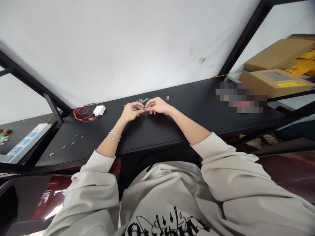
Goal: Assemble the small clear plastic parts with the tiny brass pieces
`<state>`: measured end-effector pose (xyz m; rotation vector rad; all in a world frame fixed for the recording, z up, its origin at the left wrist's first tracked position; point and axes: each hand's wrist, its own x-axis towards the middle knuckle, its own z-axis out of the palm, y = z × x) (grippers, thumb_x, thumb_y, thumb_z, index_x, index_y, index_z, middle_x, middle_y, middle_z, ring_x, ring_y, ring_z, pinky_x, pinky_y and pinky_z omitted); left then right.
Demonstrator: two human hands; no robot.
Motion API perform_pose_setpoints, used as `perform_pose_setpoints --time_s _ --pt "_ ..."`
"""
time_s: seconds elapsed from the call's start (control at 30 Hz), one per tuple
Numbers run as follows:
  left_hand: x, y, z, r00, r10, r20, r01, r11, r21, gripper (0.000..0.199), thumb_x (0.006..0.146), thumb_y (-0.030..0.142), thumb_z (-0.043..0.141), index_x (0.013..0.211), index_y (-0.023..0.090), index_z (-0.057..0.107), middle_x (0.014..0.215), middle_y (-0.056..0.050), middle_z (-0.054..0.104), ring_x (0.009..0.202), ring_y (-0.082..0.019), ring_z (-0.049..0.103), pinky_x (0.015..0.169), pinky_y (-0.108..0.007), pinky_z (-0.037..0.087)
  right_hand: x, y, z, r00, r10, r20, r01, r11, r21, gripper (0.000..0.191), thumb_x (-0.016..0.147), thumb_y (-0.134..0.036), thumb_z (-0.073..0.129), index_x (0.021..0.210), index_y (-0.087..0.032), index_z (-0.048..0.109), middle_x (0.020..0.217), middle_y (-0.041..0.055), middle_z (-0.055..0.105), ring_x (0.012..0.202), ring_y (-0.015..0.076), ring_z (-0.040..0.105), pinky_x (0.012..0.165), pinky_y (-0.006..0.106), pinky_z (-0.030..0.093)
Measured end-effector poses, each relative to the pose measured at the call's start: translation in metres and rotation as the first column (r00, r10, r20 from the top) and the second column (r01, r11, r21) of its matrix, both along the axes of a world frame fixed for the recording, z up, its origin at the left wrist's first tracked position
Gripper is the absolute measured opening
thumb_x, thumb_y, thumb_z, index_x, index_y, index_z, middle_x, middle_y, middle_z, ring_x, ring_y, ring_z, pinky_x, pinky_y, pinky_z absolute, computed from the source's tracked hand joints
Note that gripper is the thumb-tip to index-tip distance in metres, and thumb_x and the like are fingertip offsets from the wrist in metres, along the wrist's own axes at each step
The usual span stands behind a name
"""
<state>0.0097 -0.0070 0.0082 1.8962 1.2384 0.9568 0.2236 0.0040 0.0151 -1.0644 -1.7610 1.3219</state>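
Note:
Over the middle of the black table point(157, 131), my left hand point(130, 111) and my right hand point(158, 106) meet fingertip to fingertip. Both are closed in a pinch on one small silvery metal piece point(143, 108), whose exact kind is too small to make out. Just behind my hands lie several small clear round pieces point(141, 100). A small gold-and-clear piece point(167, 98) stands to the right of my right hand. Bracelets point(114, 135) circle my left wrist.
A white power adapter point(99, 110) with a coiled red cable point(80, 113) lies at left. Several tiny metal pieces point(73, 143) are scattered at front left. Cardboard boxes point(275, 82) sit at right, beyond the dark frame post point(240, 42). A white wall point(137, 46) rises behind.

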Motion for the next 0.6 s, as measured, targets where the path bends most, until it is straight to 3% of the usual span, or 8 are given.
perform_pose_setpoints --time_s 0.6 --pt "-0.0023 0.0028 -0.0045 0.999 -0.036 -0.003 0.036 0.999 -0.036 0.032 0.071 0.029 0.086 0.097 0.015 0.074 0.083 -0.006 0.073 0.05 -0.01 0.061 0.041 -0.02 0.043 -0.0003 0.0008 -0.0007 0.999 -0.001 -0.033 0.001 1.0 0.001 0.019 0.073 -0.012 0.092 0.077 -0.011 0.073 0.068 0.0046 0.073 0.053 0.0107 0.065 0.041 0.016 0.049"
